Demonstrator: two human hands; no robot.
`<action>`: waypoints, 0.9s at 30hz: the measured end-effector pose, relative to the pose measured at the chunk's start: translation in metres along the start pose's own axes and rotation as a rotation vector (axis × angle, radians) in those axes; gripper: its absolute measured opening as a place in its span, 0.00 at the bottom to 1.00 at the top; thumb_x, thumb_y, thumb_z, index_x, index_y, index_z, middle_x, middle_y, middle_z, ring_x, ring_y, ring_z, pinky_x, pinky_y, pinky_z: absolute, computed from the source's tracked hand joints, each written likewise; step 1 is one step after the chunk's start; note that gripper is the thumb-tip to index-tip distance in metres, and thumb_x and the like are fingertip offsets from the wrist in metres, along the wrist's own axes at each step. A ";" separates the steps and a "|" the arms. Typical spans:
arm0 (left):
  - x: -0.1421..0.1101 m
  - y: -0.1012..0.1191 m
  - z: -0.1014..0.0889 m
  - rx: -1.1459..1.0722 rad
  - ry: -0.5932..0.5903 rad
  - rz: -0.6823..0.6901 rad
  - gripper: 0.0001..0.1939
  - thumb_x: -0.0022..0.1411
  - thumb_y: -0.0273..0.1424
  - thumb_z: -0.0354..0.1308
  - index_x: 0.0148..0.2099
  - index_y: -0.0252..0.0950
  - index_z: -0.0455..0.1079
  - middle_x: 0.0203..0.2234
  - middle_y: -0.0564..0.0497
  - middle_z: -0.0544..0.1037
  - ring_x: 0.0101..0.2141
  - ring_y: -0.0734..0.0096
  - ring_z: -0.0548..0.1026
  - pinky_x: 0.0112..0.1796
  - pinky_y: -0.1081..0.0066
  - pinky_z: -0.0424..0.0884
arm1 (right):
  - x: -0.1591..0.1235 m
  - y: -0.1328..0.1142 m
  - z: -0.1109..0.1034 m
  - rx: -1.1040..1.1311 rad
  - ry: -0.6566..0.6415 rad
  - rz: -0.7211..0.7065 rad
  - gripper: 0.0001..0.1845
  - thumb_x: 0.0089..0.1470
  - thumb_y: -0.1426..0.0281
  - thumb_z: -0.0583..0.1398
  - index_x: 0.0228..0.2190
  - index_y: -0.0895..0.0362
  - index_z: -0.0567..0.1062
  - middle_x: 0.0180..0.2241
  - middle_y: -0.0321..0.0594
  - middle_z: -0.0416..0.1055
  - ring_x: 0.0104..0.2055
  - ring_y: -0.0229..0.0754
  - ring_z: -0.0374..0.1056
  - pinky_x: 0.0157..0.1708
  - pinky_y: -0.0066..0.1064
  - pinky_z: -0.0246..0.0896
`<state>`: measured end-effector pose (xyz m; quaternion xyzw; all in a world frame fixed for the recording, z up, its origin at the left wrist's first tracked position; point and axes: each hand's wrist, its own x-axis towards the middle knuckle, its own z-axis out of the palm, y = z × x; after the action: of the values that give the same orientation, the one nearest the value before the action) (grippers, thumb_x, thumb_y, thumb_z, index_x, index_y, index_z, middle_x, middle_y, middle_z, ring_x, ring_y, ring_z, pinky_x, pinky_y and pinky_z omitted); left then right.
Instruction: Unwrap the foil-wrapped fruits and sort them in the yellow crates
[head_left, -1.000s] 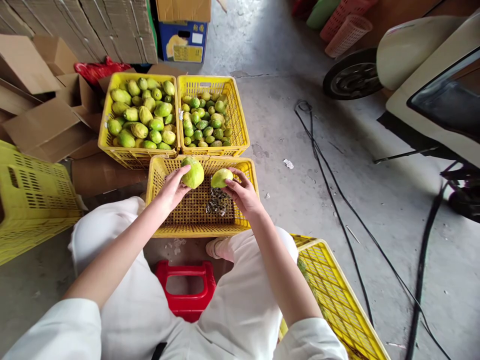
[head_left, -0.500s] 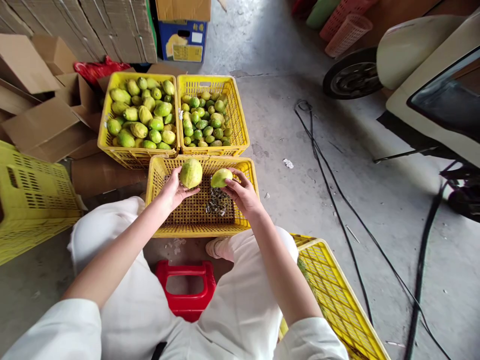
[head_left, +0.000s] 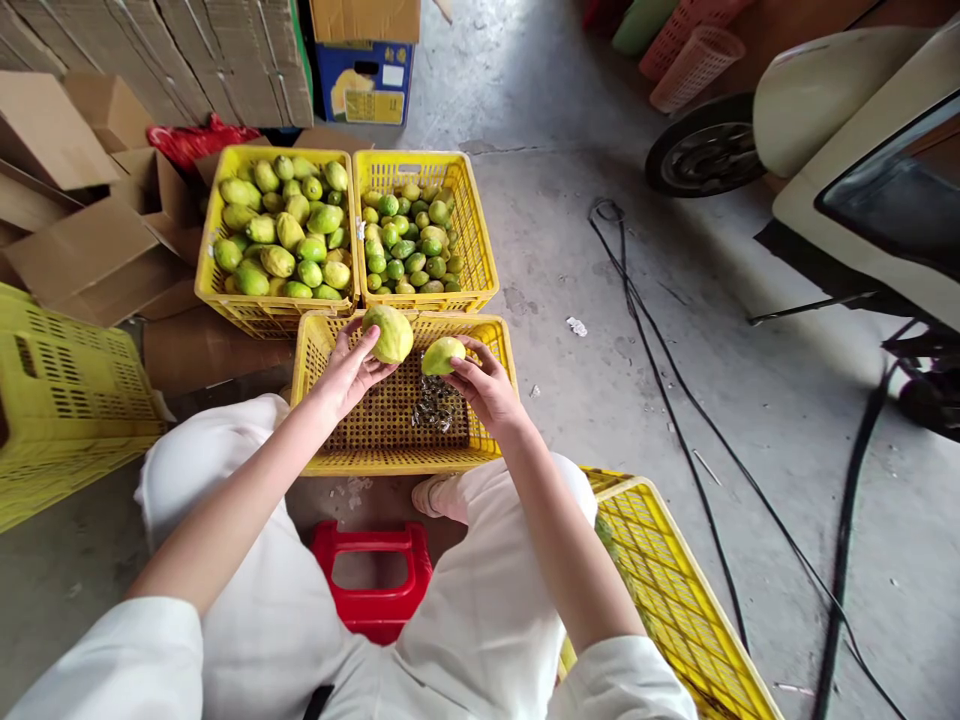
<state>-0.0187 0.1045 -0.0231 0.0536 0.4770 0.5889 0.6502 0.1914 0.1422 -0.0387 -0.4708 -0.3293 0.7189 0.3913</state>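
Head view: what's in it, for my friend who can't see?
A left hand holds a big yellow-green fruit and a right hand holds a smaller fruit over a yellow crate. Beyond stand two crates with more fruit.

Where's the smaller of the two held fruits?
In the head view, the smaller fruit is in the right hand, over the centre crate, right of the larger fruit in the left hand.
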 end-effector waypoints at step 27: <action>-0.005 -0.003 -0.003 0.140 -0.123 -0.075 0.15 0.51 0.28 0.75 0.41 0.30 0.79 0.45 0.37 0.82 0.53 0.53 0.78 0.53 0.59 0.78 | -0.004 -0.003 -0.001 -0.026 -0.099 -0.007 0.31 0.38 0.60 0.76 0.46 0.44 0.77 0.43 0.32 0.77 0.47 0.42 0.74 0.46 0.33 0.74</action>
<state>-0.0178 0.0983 -0.0238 0.1172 0.4777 0.5250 0.6946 0.1938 0.1404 -0.0346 -0.4383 -0.3591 0.7357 0.3709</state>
